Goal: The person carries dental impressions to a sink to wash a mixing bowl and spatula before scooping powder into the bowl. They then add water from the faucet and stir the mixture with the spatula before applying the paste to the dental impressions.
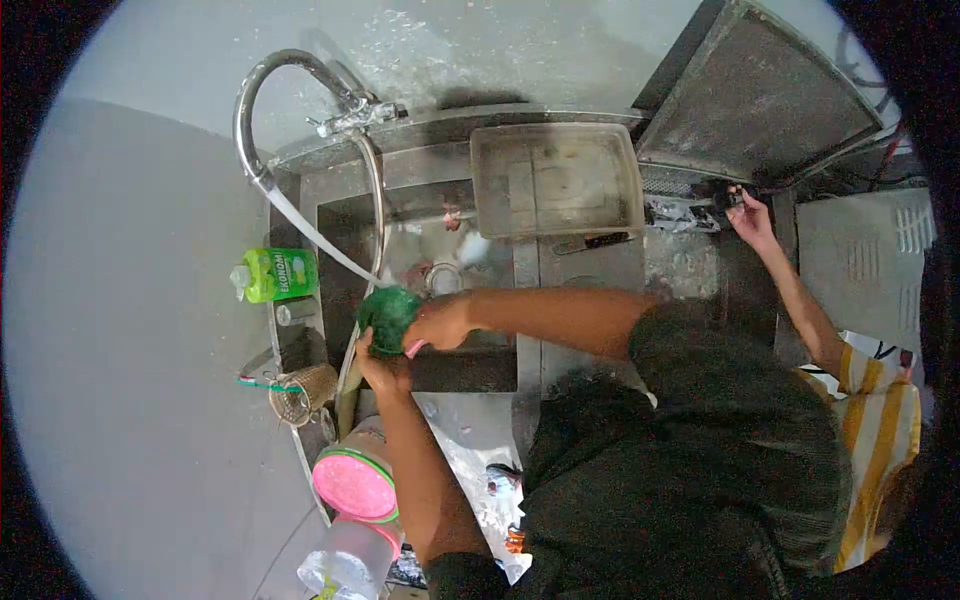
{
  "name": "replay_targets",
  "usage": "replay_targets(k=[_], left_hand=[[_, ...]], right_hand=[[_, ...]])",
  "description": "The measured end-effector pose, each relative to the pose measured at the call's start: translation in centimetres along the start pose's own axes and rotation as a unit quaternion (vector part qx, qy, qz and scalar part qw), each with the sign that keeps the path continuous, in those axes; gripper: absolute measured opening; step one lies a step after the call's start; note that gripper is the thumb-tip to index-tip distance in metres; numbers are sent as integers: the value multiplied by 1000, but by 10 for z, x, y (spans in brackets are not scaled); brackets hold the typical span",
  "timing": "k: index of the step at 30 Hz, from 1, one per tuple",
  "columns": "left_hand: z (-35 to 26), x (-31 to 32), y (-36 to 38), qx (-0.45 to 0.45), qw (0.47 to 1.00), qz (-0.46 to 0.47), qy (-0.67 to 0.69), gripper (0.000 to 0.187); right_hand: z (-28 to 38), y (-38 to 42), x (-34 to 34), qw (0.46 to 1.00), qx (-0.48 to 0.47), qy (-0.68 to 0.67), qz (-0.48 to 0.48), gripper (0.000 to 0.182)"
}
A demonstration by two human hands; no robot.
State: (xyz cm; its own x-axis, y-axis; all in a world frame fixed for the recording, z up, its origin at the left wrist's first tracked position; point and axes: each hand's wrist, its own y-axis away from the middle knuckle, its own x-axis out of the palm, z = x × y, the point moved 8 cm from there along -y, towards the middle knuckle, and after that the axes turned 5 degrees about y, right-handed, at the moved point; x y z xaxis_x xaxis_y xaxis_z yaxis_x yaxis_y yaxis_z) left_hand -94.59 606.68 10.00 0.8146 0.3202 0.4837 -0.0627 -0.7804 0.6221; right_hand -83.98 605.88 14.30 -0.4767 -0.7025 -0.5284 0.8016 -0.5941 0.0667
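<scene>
A green bowl-like item (pixel 391 312) is over the left part of the metal sink (pixel 420 375), under a stream of water from the curved tap (pixel 290 60). My left hand (pixel 385 368) grips its lower edge from below. On its right side, my right hand (pixel 440 322) is closed around something pink (pixel 414 348), only partly visible, and touches the green item. Several small things lie blurred in the sink basin behind my hands, among them a reddish piece (pixel 452 217) and a white one (pixel 472 248).
A green soap bottle (pixel 282 274) and a wire basket (pixel 303 394) stand left of the sink. Pink-lidded containers (pixel 354 486) are below them. A clear tray (pixel 560 180) sits behind, right. A co-worker's hand (pixel 748 218) holds a small dark object at far right.
</scene>
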Motion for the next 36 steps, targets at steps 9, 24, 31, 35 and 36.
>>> replay_targets(k=[9,24,31,35,36], left_hand=[[-30,-14,56,128,972,-17,-196,56],[-42,-6,190,468,766,-69,-436,85],[1,-69,176,192,953,18,235,62],[-2,-53,194,173,933,62,309,51],[-2,-49,197,167,930,78,317,51]], right_hand=[[11,8,45,995,-33,-63,73,37],[-46,62,-220,888,70,-49,-452,27],[-30,67,-263,848,159,14,-505,32],[-59,63,-281,850,122,10,-512,30],[-65,61,-287,843,96,25,-528,29]])
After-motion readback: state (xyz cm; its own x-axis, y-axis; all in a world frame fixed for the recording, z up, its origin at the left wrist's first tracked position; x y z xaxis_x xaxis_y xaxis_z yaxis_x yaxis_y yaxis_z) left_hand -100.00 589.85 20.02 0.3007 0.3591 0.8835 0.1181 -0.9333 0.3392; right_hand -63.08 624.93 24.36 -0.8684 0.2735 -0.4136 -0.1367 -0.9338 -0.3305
